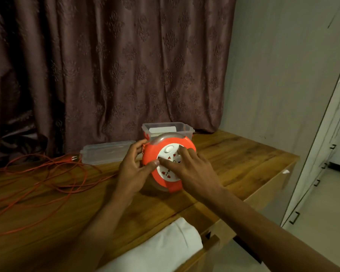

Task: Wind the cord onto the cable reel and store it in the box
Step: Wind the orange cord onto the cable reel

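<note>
The left hand (134,169) grips the rim of the orange cable reel (168,161), upright on the wooden table (234,160); the right hand's (192,171) straight fingers press its white socket face. The orange cord (47,173) sprawls left; the clear box (168,129) stands just behind.

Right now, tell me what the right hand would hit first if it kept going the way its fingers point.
The right hand already touches the cable reel; beyond it, probably the clear box, though depth is unclear.
</note>
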